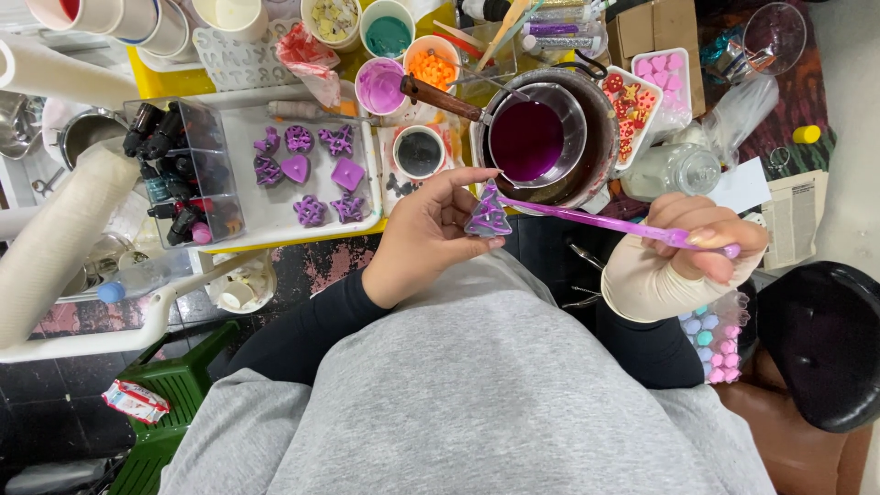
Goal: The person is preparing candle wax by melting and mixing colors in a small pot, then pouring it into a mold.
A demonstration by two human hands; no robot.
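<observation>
I see the left hand (423, 234) raised above the lap, its grip clamped on a small purple tree-shaped piece (488, 216), pinched between thumb and fingertips. The piece sits just in front of the pan's rim, near the bench edge. The right hand (706, 240), its wrist and palm wrapped in a beige bandage, has its grip closed around a thin purple stick (596, 220). The stick runs leftward, and its far tip touches the tree-shaped piece.

Behind both hands I note a metal saucepan (536, 137) with a wooden handle, filled with dark purple liquid. Left of it, a white tray (362, 206) carries several purple moulded shapes (310, 174), well apart from the held piece. A small cup of dark liquid (420, 152) stands between tray and saucepan. A pink mould of heart shapes (665, 78) lies right of the saucepan.
</observation>
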